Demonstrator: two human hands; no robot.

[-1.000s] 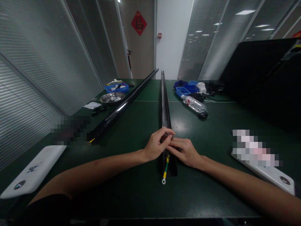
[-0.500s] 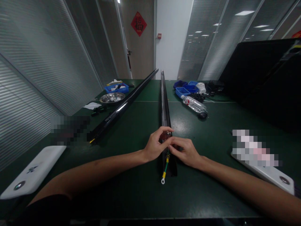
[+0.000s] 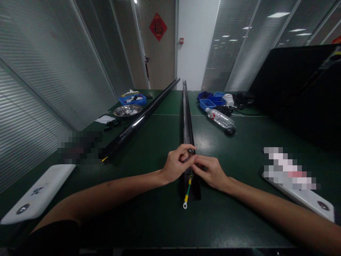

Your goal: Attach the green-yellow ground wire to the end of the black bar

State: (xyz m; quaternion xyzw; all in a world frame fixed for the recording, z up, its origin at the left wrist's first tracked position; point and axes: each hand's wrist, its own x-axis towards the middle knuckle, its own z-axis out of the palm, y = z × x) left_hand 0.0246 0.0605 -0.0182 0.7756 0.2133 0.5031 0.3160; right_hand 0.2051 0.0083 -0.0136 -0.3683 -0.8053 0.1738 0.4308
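Both my hands are at the near end of the right-hand black channel (image 3: pixel 188 124), which runs lengthwise down the green table (image 3: pixel 128 220). My left hand (image 3: pixel 179 161) comes in from the left over the channel, thumb and index curved around a small round metallic part (image 3: pixel 190 151); can't tell if the fingers actually grip it or just ring it. My right hand (image 3: pixel 210 170) is on the other side, thumb and fingertips drawn together right by my left thumb; whatever might be between them is hidden, so can't confirm a grasp. Just below my fingers, a short green wire with yellow sleeves (image 3: pixel 189 185) lies along the channel toward me, ring lug (image 3: pixel 185 205) at its near end. Second black channel (image 3: pixel 138 121) lies at an angle to the left, well apart from my hands, yellow bit at its near tip. Beyond that: metal dish (image 3: pixel 120 111) with small bits in it, blue tray (image 3: pixel 135 102) with stuff inside. Right side, farther off: blue bins (image 3: pixel 207 104), clear bottle (image 3: pixel 220 118) on its side, black round object (image 3: pixel 229 131) by its base.
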